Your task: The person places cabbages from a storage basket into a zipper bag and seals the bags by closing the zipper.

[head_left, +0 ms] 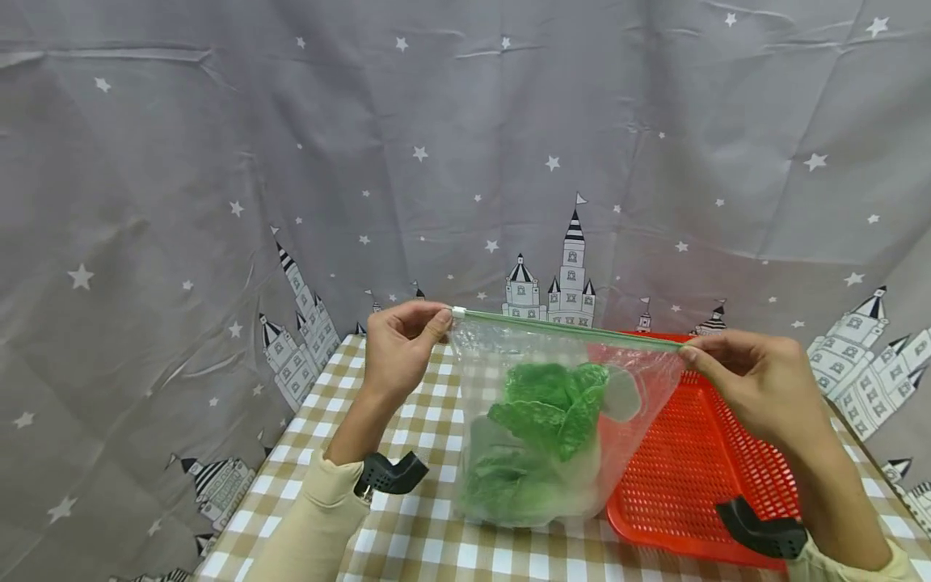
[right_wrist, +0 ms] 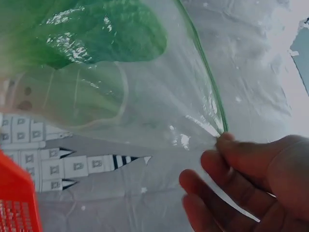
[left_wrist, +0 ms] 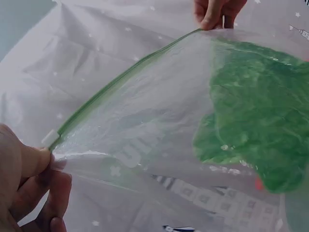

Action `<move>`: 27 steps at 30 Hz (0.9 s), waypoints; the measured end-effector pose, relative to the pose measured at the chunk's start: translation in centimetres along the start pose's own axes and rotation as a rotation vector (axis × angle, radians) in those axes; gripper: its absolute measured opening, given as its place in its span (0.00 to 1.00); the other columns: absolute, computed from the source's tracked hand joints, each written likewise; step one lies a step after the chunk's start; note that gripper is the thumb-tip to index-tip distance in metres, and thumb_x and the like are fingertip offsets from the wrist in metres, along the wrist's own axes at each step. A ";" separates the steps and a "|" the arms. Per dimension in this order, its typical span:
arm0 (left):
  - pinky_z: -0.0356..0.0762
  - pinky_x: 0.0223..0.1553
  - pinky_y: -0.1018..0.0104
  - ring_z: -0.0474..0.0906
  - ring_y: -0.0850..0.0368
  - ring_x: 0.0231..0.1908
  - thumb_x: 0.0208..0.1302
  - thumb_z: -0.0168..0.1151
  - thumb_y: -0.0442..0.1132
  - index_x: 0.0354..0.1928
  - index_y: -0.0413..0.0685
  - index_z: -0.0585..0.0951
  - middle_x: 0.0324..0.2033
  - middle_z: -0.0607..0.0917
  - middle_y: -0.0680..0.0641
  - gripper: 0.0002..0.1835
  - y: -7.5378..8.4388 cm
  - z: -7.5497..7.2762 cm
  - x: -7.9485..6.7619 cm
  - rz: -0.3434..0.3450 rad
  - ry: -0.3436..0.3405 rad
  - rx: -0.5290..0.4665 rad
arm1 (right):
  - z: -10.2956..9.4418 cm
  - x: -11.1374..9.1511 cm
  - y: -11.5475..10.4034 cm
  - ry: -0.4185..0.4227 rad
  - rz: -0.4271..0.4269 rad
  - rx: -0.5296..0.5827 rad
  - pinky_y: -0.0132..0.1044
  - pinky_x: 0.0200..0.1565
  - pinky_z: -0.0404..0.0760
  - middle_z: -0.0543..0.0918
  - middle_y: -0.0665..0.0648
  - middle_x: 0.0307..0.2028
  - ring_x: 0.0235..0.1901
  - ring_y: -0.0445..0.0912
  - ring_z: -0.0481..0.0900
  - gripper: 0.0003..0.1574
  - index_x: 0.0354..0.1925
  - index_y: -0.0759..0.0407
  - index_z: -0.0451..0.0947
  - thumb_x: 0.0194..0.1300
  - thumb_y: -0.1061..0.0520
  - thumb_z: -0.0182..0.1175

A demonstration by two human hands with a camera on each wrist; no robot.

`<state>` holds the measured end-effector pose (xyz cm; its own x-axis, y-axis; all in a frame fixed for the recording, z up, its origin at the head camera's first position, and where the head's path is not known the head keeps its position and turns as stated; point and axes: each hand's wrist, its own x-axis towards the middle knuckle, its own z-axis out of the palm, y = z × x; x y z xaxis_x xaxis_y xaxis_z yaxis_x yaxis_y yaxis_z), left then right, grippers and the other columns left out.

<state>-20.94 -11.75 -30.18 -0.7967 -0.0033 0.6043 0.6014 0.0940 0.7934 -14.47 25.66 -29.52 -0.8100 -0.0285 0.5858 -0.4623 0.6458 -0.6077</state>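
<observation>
A clear zip bag [head_left: 538, 485] with a green top strip hangs upright between my two hands, and leafy green lettuce [head_left: 556, 404] shows through its plastic. My left hand [head_left: 400, 339] pinches the top left corner, right by the white slider [head_left: 458, 312]. At the opposite corner my right hand [head_left: 764, 388] pinches the end of the strip between thumb and forefinger. The strip [left_wrist: 116, 87] runs taut from one hand to the other in the left wrist view. In the right wrist view, the other fingers [right_wrist: 231, 188] of the right hand stay off the bag.
A red plastic basket [head_left: 684, 469] with perforated walls stands on the right of the table, partly behind the bag. Brown and white checked cloth [head_left: 407, 517] covers the table. A grey curtain [head_left: 451, 162] with stars and castles hangs behind it.
</observation>
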 end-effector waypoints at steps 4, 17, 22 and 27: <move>0.81 0.30 0.63 0.81 0.56 0.24 0.63 0.65 0.28 0.35 0.33 0.85 0.25 0.85 0.40 0.03 0.2 -0.5 -0.8 0.013 0.010 0.043 | 0.5 0.5 0.3 -0.030 -0.006 0.046 0.24 0.26 0.75 0.85 0.48 0.27 0.22 0.35 0.80 0.02 0.35 0.62 0.86 0.60 0.65 0.68; 0.77 0.26 0.69 0.81 0.57 0.24 0.63 0.66 0.30 0.36 0.34 0.84 0.24 0.84 0.42 0.04 -0.7 0.7 -1.9 0.059 0.030 0.035 | 2.9 3.2 -2.7 -0.116 -0.242 -0.003 0.26 0.40 0.76 0.85 0.50 0.41 0.39 0.39 0.82 0.14 0.43 0.55 0.85 0.56 0.62 0.72; 0.75 0.26 0.70 0.80 0.58 0.24 0.63 0.65 0.29 0.36 0.33 0.84 0.24 0.84 0.40 0.04 -1.0 0.9 -2.2 0.085 0.061 -0.012 | 7.4 4.6 -7.1 -0.123 -0.417 0.032 0.43 0.48 0.75 0.85 0.52 0.41 0.45 0.48 0.79 0.18 0.44 0.59 0.85 0.53 0.58 0.75; 0.75 0.26 0.71 0.80 0.59 0.24 0.63 0.65 0.27 0.37 0.29 0.82 0.24 0.83 0.41 0.05 -1.0 1.2 -2.3 0.067 0.078 -0.099 | 11.1 5.9 -10.2 -0.146 -0.483 -0.015 0.46 0.45 0.76 0.86 0.54 0.40 0.42 0.50 0.80 0.21 0.45 0.59 0.85 0.55 0.51 0.75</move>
<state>-19.77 -10.61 -32.50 -0.7500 -0.0776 0.6569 0.6590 -0.0019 0.7521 -18.53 10.43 -25.82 -0.5475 -0.4321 0.7166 -0.7921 0.5438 -0.2773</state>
